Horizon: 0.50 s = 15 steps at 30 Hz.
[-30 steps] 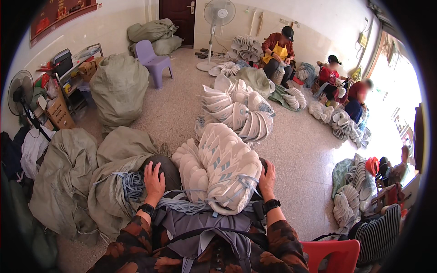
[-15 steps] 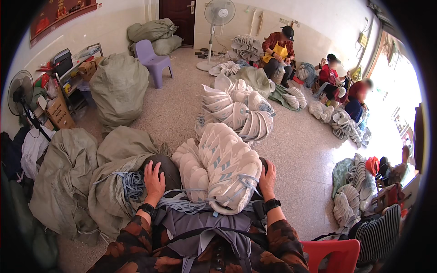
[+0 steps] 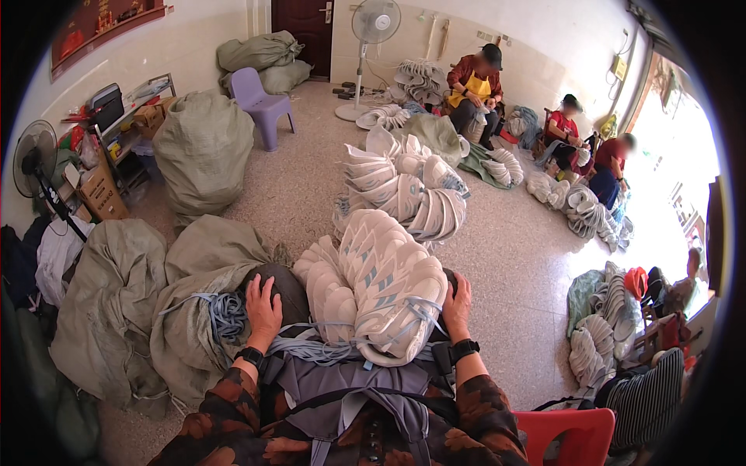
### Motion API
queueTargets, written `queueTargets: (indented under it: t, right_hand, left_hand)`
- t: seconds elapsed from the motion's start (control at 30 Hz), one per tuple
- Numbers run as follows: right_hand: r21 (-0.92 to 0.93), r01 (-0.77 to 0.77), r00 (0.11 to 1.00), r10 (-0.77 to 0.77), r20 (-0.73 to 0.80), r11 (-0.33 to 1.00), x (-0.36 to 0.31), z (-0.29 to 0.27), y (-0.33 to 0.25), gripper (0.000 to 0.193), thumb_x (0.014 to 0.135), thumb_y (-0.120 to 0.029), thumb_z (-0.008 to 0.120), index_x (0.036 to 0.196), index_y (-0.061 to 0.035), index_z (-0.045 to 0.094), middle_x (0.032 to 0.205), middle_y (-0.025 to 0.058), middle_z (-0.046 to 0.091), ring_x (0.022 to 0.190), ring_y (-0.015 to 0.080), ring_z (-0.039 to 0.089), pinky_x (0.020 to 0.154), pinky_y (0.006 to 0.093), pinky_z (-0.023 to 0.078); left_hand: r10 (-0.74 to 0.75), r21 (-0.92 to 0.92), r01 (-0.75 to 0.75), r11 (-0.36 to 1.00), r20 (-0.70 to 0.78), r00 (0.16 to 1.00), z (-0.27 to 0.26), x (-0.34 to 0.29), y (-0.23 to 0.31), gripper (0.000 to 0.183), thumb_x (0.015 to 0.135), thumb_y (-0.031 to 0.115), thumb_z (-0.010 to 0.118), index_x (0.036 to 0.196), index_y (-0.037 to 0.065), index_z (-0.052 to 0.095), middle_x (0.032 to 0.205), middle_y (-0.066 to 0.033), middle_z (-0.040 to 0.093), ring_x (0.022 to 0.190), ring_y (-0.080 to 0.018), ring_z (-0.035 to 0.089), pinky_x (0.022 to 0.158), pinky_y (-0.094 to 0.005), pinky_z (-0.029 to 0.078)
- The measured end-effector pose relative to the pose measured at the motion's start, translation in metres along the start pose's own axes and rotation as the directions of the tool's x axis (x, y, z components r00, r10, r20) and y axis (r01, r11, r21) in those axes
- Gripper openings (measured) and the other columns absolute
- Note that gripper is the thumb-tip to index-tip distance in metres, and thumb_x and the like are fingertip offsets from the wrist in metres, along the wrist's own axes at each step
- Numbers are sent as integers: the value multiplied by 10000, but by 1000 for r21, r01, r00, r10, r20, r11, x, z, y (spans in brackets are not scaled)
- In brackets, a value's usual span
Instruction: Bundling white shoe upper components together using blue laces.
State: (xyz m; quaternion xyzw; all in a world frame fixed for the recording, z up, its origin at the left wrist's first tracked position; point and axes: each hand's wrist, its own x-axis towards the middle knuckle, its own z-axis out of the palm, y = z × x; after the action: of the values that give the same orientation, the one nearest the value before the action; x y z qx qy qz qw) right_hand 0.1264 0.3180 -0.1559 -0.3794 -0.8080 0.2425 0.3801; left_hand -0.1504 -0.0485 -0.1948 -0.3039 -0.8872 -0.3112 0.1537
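A nested stack of white shoe uppers (image 3: pixel 381 268) with grey-blue patches rests on my lap. Light blue laces (image 3: pixel 315 351) trail from it across the grey apron (image 3: pixel 342 378). My left hand (image 3: pixel 264 311) lies on my dark-trousered left knee with its fingers spread, holding nothing. On the other side, my right hand (image 3: pixel 457 305) rests on my right knee close beside the stack, fingers stretched out; part of it is turned from view. Left of my left hand, a bundle of blue laces (image 3: pixel 228 314) sits on a sack (image 3: pixel 194 342).
Beyond my knees, another pile of shoe uppers (image 3: pixel 412 190) stands on the floor. Large sacks (image 3: pixel 109 311) crowd the left side, near a purple chair (image 3: pixel 260 101) and a standing fan (image 3: pixel 373 23). Several people work at the right, including one in a yellow apron (image 3: pixel 470 89). A red chair (image 3: pixel 571 427) is at lower right.
My hands and the stack stay put. At the far right, two seated people in red have shifted posture; the capped one's arms are now lower and in front.
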Motion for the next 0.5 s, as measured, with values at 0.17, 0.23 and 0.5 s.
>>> queueTargets:
  t: [0.17,0.23,0.5]
  right_hand:
    - [-3,-11,1000,11,11,1000,0,-1,-1,401,944,-210,574,1296,-18,556,1301,218,566,1211,401,539,1038,452,433]
    - [-4,-15,1000,15,12,1000,0,0,-2,402,945,-211,572,1297,-17,555,1304,219,565,1213,401,538,1039,452,433]
    - [-3,3,1000,-3,2,1000,0,0,-1,398,943,-209,570,1288,-12,561,1296,226,571,1204,408,546,1041,454,434]
  left_hand:
    - [-6,2,6,1000,5,1000,0,-1,0,455,937,193,571,1381,107,518,1502,-203,380,1371,-450,356,1104,-533,337]
    - [-4,4,4,1000,3,1000,0,-1,0,455,938,193,571,1381,105,517,1502,-203,379,1371,-451,356,1104,-533,336]
    - [-2,3,2,1000,7,1000,-1,-1,1,453,945,197,566,1385,102,512,1504,-207,375,1375,-452,349,1109,-535,328]
